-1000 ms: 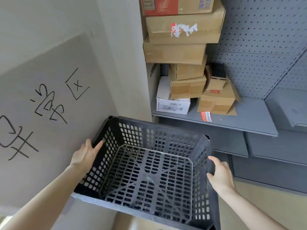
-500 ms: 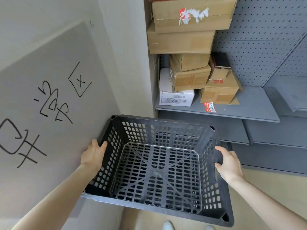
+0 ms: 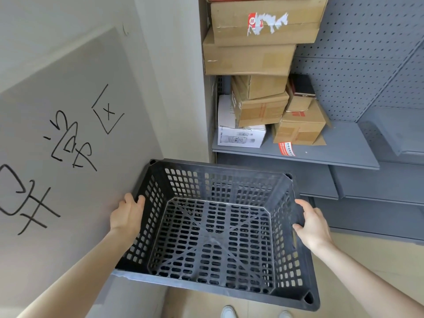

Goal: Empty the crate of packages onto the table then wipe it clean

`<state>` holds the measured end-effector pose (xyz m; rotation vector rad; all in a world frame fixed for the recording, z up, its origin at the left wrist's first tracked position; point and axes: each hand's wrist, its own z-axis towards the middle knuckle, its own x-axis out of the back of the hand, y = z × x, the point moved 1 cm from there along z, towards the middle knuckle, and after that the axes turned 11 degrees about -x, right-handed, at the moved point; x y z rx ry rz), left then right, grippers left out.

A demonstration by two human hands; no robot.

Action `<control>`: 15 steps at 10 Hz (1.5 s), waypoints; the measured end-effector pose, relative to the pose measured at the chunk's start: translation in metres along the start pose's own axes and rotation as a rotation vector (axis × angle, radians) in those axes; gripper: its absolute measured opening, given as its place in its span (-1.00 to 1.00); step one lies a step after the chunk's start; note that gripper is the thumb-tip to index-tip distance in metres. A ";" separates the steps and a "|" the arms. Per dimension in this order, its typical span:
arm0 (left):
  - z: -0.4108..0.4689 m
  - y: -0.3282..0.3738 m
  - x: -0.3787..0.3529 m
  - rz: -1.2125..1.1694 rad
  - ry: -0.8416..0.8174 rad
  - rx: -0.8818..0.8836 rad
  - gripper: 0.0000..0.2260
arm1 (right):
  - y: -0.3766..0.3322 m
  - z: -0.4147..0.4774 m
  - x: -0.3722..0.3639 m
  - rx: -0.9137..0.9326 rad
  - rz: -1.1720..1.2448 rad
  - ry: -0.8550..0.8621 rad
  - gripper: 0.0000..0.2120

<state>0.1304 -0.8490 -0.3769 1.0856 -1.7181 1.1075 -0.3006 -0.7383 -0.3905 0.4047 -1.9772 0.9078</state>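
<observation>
Holding an empty black lattice crate (image 3: 229, 184) in the air between both hands, over a tan floor (image 3: 339, 246). Left hand (image 3: 127, 216) grips the left rim with fingers curled over the edge. Right hand (image 3: 313, 228) is curled round the right rim, thumb on top.

A grey wall board (image 3: 68, 145) is just outside the left hand. Grey metal shelving (image 3: 332, 157) with a pegboard back (image 3: 355, 76) is ahead of the right hand. Stacked cardboard boxes (image 3: 247, 56) and a white carton (image 3: 241, 137) sit on the shelf beyond the crate. White shoe tips (image 3: 228, 312) show below the crate, nearer than both hands.

Versus a second ago, the left index finger was laid straight along the rim and is now hooked over it. The crate sits flatter and closer, and the shoes have come into view.

Writing: black marker characters on the board, apparently 异常区. The top box carries a torn red-and-white sticker (image 3: 266, 22). A red label (image 3: 286, 149) on the shelf edge and the print on the white carton are both too small to read.
</observation>
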 end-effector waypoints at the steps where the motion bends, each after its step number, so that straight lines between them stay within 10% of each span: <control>1: -0.006 -0.002 -0.010 0.022 0.042 -0.021 -0.30 | 0.001 -0.001 0.000 -0.006 0.014 -0.014 -0.38; 3: -0.002 -0.004 -0.012 0.132 0.203 -0.202 -0.20 | 0.004 -0.003 -0.005 0.010 0.076 -0.008 -0.33; 5: -0.002 -0.002 -0.008 0.406 -0.147 -0.342 -0.28 | 0.009 -0.017 -0.020 0.055 0.056 -0.058 -0.18; 8: -0.003 -0.010 -0.006 0.681 -0.234 -0.306 -0.30 | 0.013 -0.020 -0.036 0.077 0.152 0.031 -0.27; 15: 0.009 0.008 -0.003 0.292 0.000 -0.258 -0.50 | -0.004 0.006 -0.021 0.385 -0.098 0.315 -0.35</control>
